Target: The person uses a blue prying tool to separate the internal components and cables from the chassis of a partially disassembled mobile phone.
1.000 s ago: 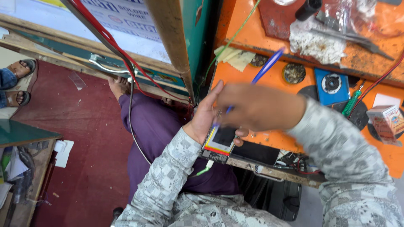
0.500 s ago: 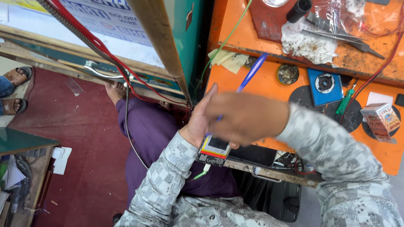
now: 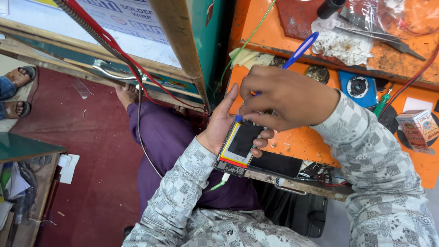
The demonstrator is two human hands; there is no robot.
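My left hand cradles an opened phone with its back off, showing a dark battery edged in yellow and red and a small circuit board at the lower end. My right hand grips a blue-handled tool and presses its tip onto the phone's upper left corner. Both hands hover over the near edge of the orange workbench, above my lap.
On the bench lie tweezers, a blue square part, a small carton, a green screwdriver, a dark phone panel and red wires. A wooden post stands left. Another person's sandalled feet are far left.
The view has shifted slightly. My right hand has moved the blue tool's tip lower onto the phone's corner, while the left hand has kept hold of the phone.
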